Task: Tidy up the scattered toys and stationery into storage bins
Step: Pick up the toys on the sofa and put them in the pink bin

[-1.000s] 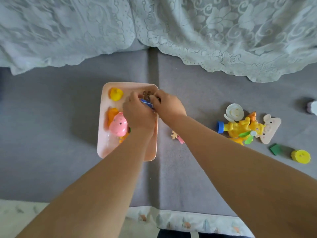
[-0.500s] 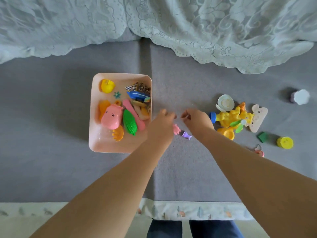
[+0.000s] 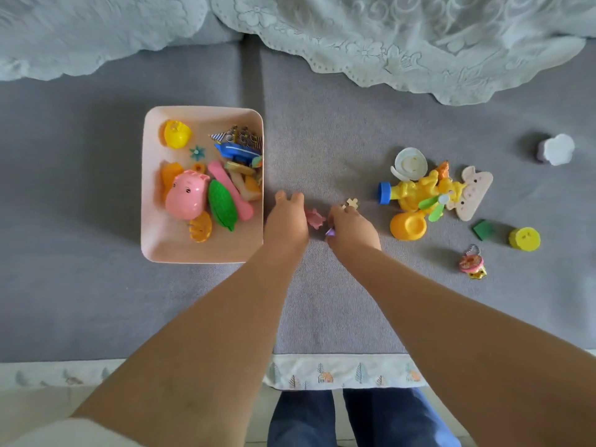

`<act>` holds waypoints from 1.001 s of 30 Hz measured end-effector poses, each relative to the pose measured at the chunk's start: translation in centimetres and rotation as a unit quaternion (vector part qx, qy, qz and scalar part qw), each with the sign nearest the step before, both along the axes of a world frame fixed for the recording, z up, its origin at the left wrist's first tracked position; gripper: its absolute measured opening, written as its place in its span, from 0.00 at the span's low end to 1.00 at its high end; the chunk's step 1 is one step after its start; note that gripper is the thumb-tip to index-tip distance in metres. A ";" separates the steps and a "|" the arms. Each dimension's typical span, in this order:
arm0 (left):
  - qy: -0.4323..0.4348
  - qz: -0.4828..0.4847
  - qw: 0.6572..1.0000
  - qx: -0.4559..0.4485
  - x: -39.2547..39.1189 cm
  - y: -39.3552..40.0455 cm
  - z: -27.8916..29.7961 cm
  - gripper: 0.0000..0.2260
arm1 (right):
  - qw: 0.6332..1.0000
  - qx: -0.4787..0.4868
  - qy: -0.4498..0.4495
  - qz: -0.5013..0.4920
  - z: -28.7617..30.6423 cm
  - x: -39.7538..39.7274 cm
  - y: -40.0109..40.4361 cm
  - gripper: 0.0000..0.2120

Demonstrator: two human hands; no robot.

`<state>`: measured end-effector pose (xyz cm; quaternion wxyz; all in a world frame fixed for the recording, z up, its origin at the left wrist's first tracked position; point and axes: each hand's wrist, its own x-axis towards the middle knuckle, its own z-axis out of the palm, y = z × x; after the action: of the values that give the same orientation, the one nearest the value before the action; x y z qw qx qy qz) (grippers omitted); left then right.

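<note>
Just right of the pink bin (image 3: 154, 201), both hands are working on the grey sofa (image 3: 96, 301): left hand (image 3: 285, 221) is lying spread, fingers straight; right hand (image 3: 353, 229) is pinching a small purple piece (image 3: 330, 233). A pink toy (image 3: 315, 218) is sitting between them. Farther right, the yellow toy pile (image 3: 419, 191) is lying well apart.

No words, numbers or brand marks can be read anywhere around the pink bin (image 3: 151, 188) in front of me. The toys inside it and those scattered to its right carry only moulded faces and stripes. The cloth border (image 3: 338, 372) below it shows printed trees and small houses, no lettering.
</note>
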<state>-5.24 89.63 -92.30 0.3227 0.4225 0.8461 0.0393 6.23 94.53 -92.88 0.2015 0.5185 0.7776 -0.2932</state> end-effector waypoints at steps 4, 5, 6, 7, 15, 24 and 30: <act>0.001 0.052 0.999 -0.004 0.4 0.1 0.4 0.10 | 0.997 -0.019 0.008 -0.072 0.7 -0.5 0.5 0.11; -0.004 0.056 0.998 0.010 0.5 -0.2 0.8 0.07 | 0.996 -0.014 0.017 -0.083 1.1 -0.7 0.6 0.11; -0.009 0.056 0.998 0.033 0.5 -0.5 1.1 0.02 | 0.996 -0.004 0.030 -0.088 1.4 -0.8 0.8 0.11; -0.014 0.056 0.997 0.054 0.5 -0.8 1.6 0.03 | 0.994 0.006 0.050 -0.094 1.8 -1.0 0.9 0.10; 0.074 0.291 0.927 0.227 -4.0 -2.2 5.6 0.12 | 0.961 -0.067 0.264 -0.055 6.6 -8.4 1.0 0.05; 0.152 0.114 0.979 0.079 -5.7 -3.9 2.2 0.21 | 0.994 0.033 0.050 -0.095 3.7 -7.6 -0.1 0.17; 0.066 0.070 0.995 0.018 -3.3 -3.0 1.2 0.13 | 0.997 -0.007 -0.046 -0.063 1.0 -4.6 0.0 0.09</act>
<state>-8.56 86.64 -91.11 0.2550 0.3695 0.8922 0.0491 1.59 94.51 -91.90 0.2222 0.5778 0.7314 -0.2860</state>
